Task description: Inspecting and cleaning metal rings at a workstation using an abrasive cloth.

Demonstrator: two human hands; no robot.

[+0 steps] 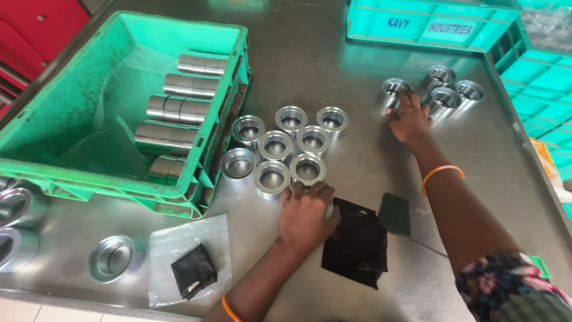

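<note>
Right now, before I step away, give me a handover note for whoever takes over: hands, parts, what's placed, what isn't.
Left hand: closed over a metal ring beside the black cloth, grip partly hidden.
Right hand: fingers on one ring of the small group of four at far right.
Placed: cluster of eight rings mid-table.
Remaining: ring stacks in the green crate; larger rings at table's left edge.

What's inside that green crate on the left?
The green crate holds a row of shiny metal cylinders lying on their sides along its right wall, over a clear plastic liner. The nearest cylinder is partly hidden by the crate's rim, and anything under the liner cannot be seen.
</note>
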